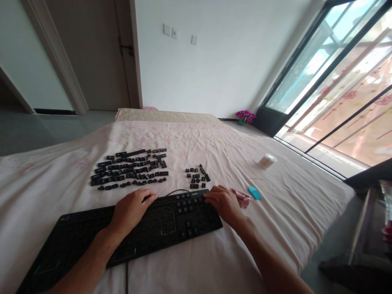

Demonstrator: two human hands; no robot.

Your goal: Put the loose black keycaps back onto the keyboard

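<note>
This looks like a home: pink floral-print cloth [211, 141], plain interior door [88, 53] with a lever handle [126, 48], wall switches [166, 29], potted magenta flowers [245, 116], tall dark-framed glazing [294, 92].

Can pass down strip of pale pink patterned sheet [177, 161] between wide block of loose black plastic keycaps [141, 164] and smaller black keycap cluster [193, 176]; meets thin black curved cable [179, 190] at near end, behind long black plastic keyboard [148, 228]. Just right of right hand [223, 202], runs into slender pink tool [243, 201] and flat turquoise rectangular piece [254, 193]. Past those, has open sheet up to round whitish tub [268, 161], save for thin pale stick [256, 178].
</note>
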